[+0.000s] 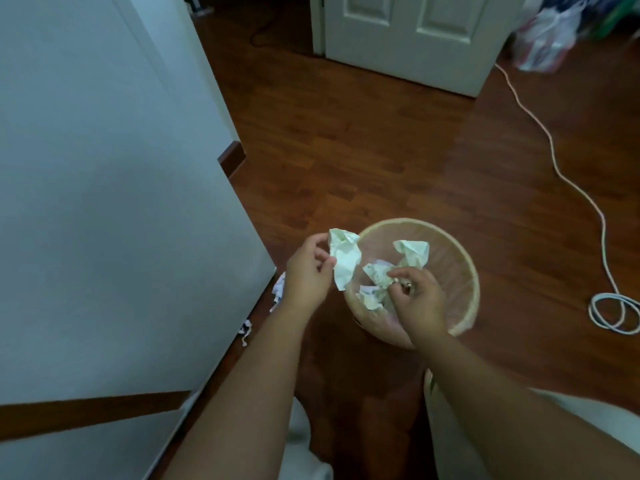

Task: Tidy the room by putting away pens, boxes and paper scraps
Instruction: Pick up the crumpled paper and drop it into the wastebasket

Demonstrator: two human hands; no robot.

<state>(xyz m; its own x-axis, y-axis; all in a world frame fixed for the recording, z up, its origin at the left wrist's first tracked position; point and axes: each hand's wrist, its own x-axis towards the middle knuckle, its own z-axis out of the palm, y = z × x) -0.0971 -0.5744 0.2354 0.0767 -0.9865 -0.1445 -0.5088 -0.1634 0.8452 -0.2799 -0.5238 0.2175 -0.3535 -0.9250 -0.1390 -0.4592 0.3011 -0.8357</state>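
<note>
Crumpled white paper scraps are in both your hands: your left hand [308, 268] pinches a creased white paper scrap [344, 258] between thumb and curled fingers, holding it just over the near-left rim of the round, pale translucent plastic wastebasket [464, 268]. Your right hand [417, 299] reaches down inside the basket's mouth, its fingers curled around a second crumpled scrap with faint print [377, 277]. A third crumpled white scrap [412, 252] shows inside the basket, just beyond your right fingertips; whether it is lying against the wall or loose in the air cannot be told. More pale paper lies lower in the basket under your right hand. The basket stands on the dark reddish-brown wooden floor [381, 150]. To the left of your left forearm, small torn white paper bits [278, 289] lie on the floor against the base of the white wall [104, 202]. Farther out, a white cable [568, 174] runs across the floor on the right and ends in a coil. A white panelled door [408, 36] stands at the far side, with a blurred plastic bag [547, 39] to its right.
</note>
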